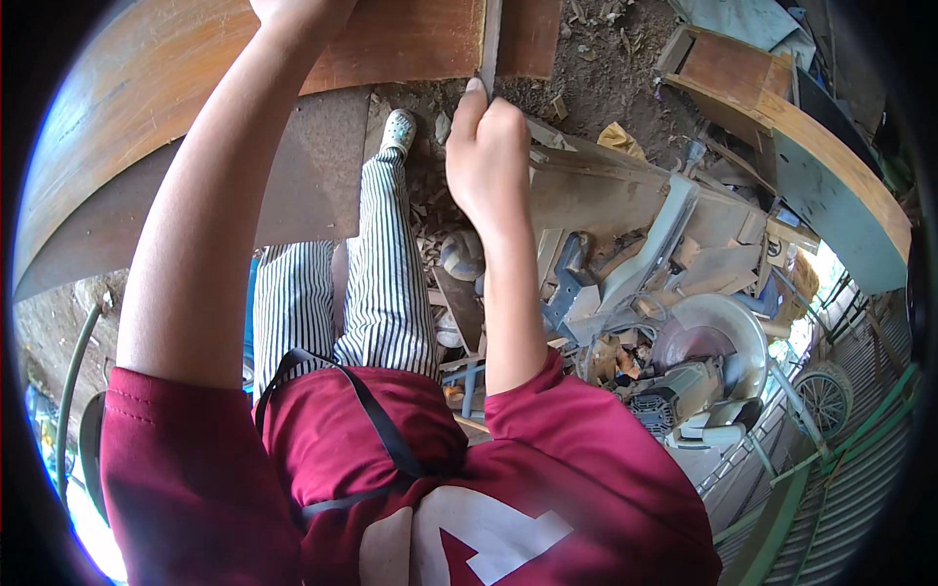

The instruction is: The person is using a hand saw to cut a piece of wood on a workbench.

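Note:
A wooden panel (420,39) with an orange-brown face spans the top, with a darker board (303,166) below it. My left hand (303,10) reaches the upper edge of the picture over the panel, its fingers out of sight. My right hand (489,166) is closed around a narrow greyish strip (490,44) that lies along the panel's right part, my thumb up along it near the panel's lower edge. Whether the strip is metal or wood I cannot tell.
My legs in striped trousers (381,273) stand on littered dirt ground (620,73). Offcuts (708,264), a large bowl (747,332) and a dusty machine (674,400) crowd the right. A curved wooden piece (850,176) stands upper right, with a spoked wheel (821,400) and green metal frame lower right.

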`<state>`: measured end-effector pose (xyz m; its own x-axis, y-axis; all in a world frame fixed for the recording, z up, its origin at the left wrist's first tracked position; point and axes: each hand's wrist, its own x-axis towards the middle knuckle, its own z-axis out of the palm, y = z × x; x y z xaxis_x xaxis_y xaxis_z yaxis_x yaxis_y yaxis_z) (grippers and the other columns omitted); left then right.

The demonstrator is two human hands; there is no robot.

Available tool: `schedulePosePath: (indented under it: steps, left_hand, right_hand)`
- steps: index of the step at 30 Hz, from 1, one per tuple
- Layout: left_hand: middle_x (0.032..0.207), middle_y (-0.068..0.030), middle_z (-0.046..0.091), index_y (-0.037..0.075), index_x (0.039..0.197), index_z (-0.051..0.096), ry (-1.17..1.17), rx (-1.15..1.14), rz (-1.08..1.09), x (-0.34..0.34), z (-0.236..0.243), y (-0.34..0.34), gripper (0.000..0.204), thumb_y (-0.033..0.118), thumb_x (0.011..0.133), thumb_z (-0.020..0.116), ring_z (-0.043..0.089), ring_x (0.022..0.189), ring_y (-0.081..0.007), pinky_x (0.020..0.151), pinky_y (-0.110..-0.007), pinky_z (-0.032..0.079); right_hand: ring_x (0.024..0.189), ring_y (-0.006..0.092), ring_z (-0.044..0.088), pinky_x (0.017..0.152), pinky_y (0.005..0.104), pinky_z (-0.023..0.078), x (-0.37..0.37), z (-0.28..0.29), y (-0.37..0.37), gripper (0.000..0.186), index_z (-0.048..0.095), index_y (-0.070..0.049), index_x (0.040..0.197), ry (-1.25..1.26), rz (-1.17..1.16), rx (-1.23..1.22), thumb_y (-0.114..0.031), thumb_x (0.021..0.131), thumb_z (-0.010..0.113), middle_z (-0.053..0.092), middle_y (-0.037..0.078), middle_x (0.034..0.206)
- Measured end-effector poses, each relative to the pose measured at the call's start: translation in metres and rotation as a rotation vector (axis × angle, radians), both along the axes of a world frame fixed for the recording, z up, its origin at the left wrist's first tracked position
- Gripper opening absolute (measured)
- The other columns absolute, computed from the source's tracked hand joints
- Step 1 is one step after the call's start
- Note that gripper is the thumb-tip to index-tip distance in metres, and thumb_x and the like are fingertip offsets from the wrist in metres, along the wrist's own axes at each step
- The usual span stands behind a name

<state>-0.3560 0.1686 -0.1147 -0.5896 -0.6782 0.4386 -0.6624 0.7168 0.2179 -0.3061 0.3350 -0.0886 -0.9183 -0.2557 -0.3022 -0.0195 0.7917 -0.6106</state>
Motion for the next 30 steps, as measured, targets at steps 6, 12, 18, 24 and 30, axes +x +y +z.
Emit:
schedulePosePath:
  steps: [6,12,18,24,30]
  left_hand:
    - [0.125,-0.0247,0.028,0.01,0.115,0.039,0.007,0.003,0.001,0.001,-0.004,0.002,0.038,0.016,0.077,0.04,0.017,0.121,-0.0362,0.097,-0.051,0.006]
    - [0.125,-0.0241,0.028,0.01,0.115,0.039,-0.031,-0.039,0.002,0.0,-0.013,-0.001,0.038,0.016,0.078,0.04,0.017,0.122,-0.0356,0.097,-0.051,0.006]
    - [0.126,-0.0233,0.028,0.011,0.115,0.039,-0.026,-0.035,-0.008,0.003,-0.009,-0.001,0.038,0.016,0.078,0.04,0.017,0.122,-0.0352,0.097,-0.05,0.006]
    - [0.126,-0.0227,0.028,0.011,0.116,0.039,-0.036,-0.052,-0.012,0.004,-0.005,-0.003,0.039,0.016,0.077,0.04,0.016,0.122,-0.0348,0.097,-0.05,0.006]
    - [0.125,-0.0228,0.029,0.011,0.115,0.039,-0.033,0.019,-0.009,0.0,-0.002,0.005,0.038,0.015,0.077,0.04,0.017,0.122,-0.0349,0.097,-0.05,0.006]
  right_hand:
    - [0.044,0.0345,0.051,0.04,0.0415,0.039,0.08,0.014,0.052,0.035,0.048,0.003,0.06,-0.198,-0.004,0.291,-0.019,0.085,0.039,0.047,0.021,0.047]
    - [0.037,0.0298,0.042,0.039,0.04,0.03,0.037,-0.002,0.022,0.048,0.039,0.003,0.049,-0.119,-0.007,0.126,-0.025,0.088,0.035,0.038,0.017,0.041]
    - [0.039,0.0297,0.045,0.039,0.0383,0.032,0.016,0.0,0.012,0.045,0.042,0.005,0.053,0.003,0.01,0.043,-0.024,0.087,0.037,0.04,0.018,0.042]
    - [0.035,0.0283,0.048,0.034,0.0382,0.037,0.09,0.02,0.057,0.033,0.047,0.0,0.062,-0.024,0.053,0.216,-0.019,0.087,0.037,0.046,0.016,0.042]
    - [0.034,0.0267,0.049,0.031,0.0323,0.035,-0.006,-0.003,0.003,0.037,0.045,0.002,0.053,0.105,0.084,0.065,-0.013,0.086,0.037,0.044,0.015,0.039]
